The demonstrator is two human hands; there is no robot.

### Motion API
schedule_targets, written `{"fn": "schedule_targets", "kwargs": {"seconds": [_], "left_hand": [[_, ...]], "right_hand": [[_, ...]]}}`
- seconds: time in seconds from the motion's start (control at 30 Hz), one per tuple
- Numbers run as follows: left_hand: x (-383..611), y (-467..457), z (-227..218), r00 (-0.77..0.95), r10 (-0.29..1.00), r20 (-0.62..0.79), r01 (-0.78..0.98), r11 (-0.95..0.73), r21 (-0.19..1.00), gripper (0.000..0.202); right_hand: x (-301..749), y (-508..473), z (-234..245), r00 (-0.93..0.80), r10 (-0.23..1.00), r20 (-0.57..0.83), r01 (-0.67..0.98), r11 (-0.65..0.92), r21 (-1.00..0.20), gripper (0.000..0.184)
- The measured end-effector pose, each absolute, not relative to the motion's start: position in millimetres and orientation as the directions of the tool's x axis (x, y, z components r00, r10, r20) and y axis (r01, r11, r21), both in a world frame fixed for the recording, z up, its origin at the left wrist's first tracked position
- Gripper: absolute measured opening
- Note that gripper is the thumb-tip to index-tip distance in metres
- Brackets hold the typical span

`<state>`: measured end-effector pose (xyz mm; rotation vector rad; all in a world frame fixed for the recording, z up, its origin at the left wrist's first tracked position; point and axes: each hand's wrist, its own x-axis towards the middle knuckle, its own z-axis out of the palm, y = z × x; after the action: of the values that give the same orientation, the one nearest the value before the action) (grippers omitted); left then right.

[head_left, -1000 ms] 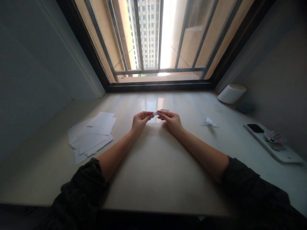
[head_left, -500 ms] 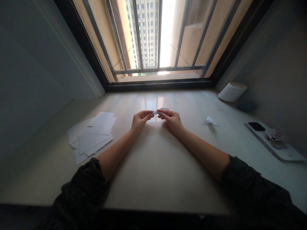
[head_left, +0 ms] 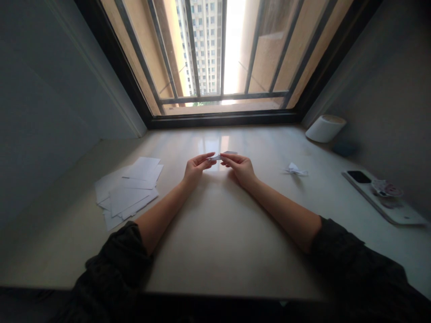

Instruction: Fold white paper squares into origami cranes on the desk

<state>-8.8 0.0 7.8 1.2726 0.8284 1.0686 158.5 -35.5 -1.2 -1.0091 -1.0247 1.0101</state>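
A small folded strip of white paper [head_left: 217,157] is held between my two hands over the middle of the sill. My left hand [head_left: 195,168] has its thumb and fingers around the strip's left end, the index finger slightly raised off it. At the other end, my right hand [head_left: 241,168] pinches the paper between thumb and index finger. A flat pale piece [head_left: 230,153] shows just beyond the right fingers; whether it belongs to the strip I cannot tell. To the right lies a folded white paper shape [head_left: 295,169] with pointed ends.
Loose white paper sheets [head_left: 129,197] lie overlapping on the left. On the right are a phone [head_left: 400,215] with a round grip on its back and a white cylindrical object [head_left: 326,128]. A barred window [head_left: 222,120] closes off the far edge.
My left index finger has lifted a little from the paper, and more of the strip shows between the hands. My right hand stays nearly where it was.
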Motion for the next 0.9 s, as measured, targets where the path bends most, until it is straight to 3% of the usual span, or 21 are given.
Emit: {"fn": "schedule_targets", "kwargs": {"seconds": [0.33, 0.9], "left_hand": [[-4.2, -3.3, 5.0, 0.309, 0.935, 0.176, -0.111, -0.148, 0.983, 0.041], [-0.7, -4.9, 3.1, 0.228, 0.957, 0.178, -0.099, -0.159, 0.982, 0.037]], "right_hand": [[156.0, -39.1, 2.1, 0.157, 0.971, 0.181, -0.147, 0.205, -0.968, 0.031], [153.5, -39.2, 5.4, 0.227, 0.961, 0.159, -0.214, 0.208, -0.954, 0.036]]}}
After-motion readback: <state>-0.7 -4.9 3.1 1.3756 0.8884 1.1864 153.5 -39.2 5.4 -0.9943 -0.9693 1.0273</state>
